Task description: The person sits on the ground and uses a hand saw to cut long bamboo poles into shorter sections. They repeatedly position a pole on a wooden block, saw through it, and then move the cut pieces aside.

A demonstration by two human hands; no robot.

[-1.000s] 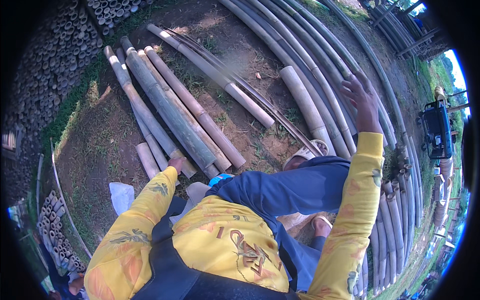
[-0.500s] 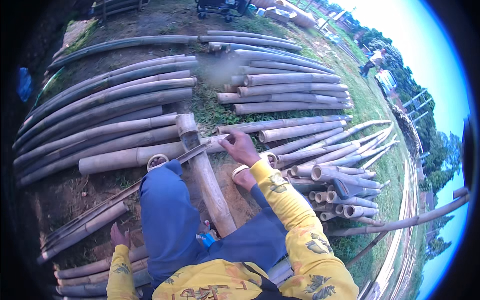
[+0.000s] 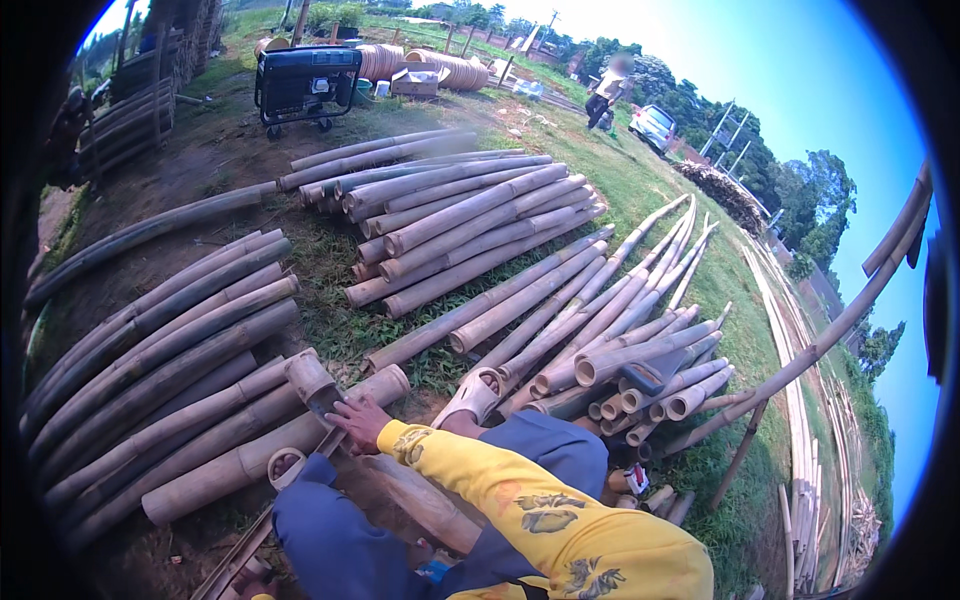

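From where I stand, the split bamboo strip (image 3: 238, 550) is a long, narrow piece, brown and hollowed like a shallow gutter. It slants up from the lower left, past the worker's left knee, its far end over a thick bamboo length (image 3: 425, 500) that lies between the legs. That length is pale tan and smooth, with an opening cut near its far end, and it rests across another stout bamboo pole (image 3: 205, 487) on the ground.

The right hand (image 3: 362, 420) is at the strip's far end, fingers a little apart and bent down over it; I can't tell whether they pinch it. The left hand (image 3: 255, 578) is low at the picture's edge, beside the strip, too shadowed to tell how its fingers stand.

Cream clogs (image 3: 470, 397) are on the worker's feet, and dark leafy prints mark the yellow sleeve (image 3: 540, 510). A red-and-white packet (image 3: 632, 478) sits beyond the right knee, any lettering too small to read. So is the panel on the black generator (image 3: 308, 85) across the yard, near an open cardboard box (image 3: 418, 82).
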